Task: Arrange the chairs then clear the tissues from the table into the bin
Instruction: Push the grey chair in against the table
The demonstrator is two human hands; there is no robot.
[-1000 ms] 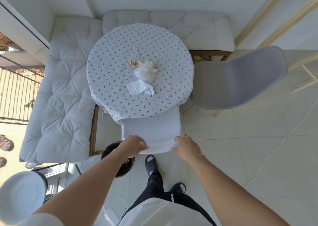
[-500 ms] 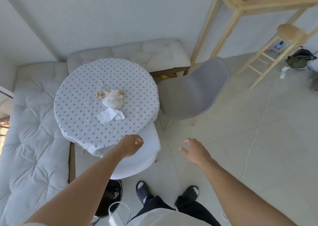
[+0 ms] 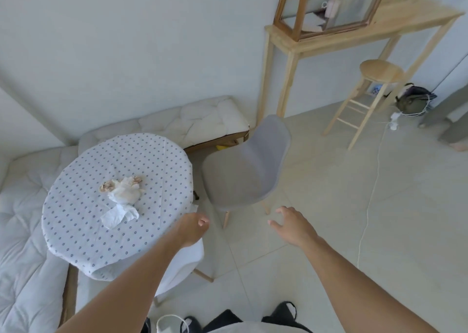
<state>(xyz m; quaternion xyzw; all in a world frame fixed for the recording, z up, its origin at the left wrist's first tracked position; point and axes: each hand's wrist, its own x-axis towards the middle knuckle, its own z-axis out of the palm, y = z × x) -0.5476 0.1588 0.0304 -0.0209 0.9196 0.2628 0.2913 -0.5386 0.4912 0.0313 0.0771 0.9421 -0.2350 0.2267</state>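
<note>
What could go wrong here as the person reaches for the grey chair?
The grey chair stands close to the table, so pushing it in could snag the overhanging cloth and shift the tissues. A white cable trails across the floor to the right, a possible trip or chair-leg catch. Both hands, left and right, are empty.

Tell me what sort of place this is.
Probably a small dining nook in a home: a round table with a dotted cloth, a cushioned corner bench against the wall, and a grey chair beside it.

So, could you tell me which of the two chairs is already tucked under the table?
The white chair, its seat partly hidden beneath the dotted tablecloth. The grey chair stands clear of the table, fully exposed on the floor.
</note>
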